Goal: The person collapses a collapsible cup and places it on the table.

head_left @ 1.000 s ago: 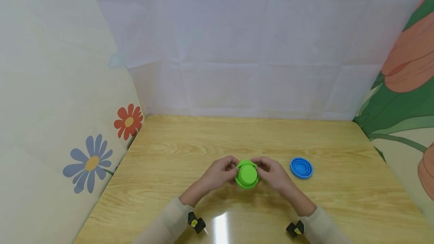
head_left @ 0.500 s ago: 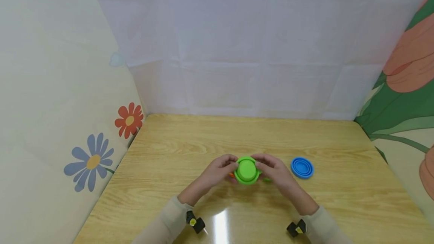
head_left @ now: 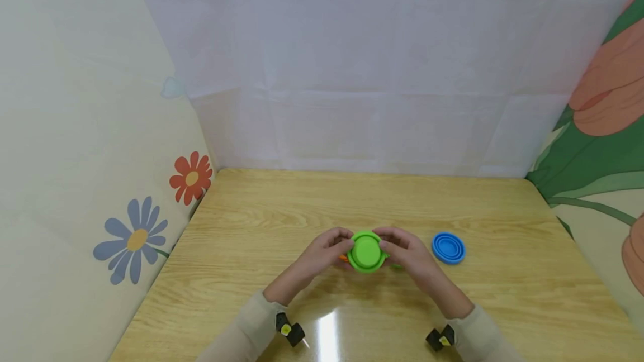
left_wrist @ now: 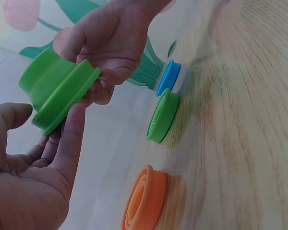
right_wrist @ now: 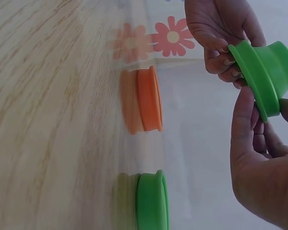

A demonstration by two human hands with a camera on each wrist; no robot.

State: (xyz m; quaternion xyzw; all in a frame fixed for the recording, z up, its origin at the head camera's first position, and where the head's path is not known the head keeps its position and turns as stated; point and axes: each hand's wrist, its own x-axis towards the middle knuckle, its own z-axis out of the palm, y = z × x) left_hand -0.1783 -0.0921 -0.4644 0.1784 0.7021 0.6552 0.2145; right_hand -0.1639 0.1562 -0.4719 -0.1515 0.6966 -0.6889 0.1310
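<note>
Both hands hold a green collapsible silicone cup [head_left: 366,252] above the table, its round base turned towards the head camera. My left hand [head_left: 325,251] pinches the rim on one side, thumb on the stepped wall. On the opposite side my right hand [head_left: 405,252] pinches it the same way. In the left wrist view the cup [left_wrist: 57,88] is tilted, its narrow end partly extended from the wide rim. Below the hands lie a collapsed orange cup [right_wrist: 150,98] and a second green cup [left_wrist: 163,116], both mostly hidden by the hands in the head view.
A collapsed blue cup [head_left: 448,248] lies on the wooden table [head_left: 282,200] to the right of the hands. A white cloth [head_left: 322,71] hangs behind the table. Flower-printed cloths stand at its left and right sides.
The held green cup has risen slightly away from me, and its base has turned to face the head camera more squarely. Bits of the orange and second green cups now show beneath the hands.
</note>
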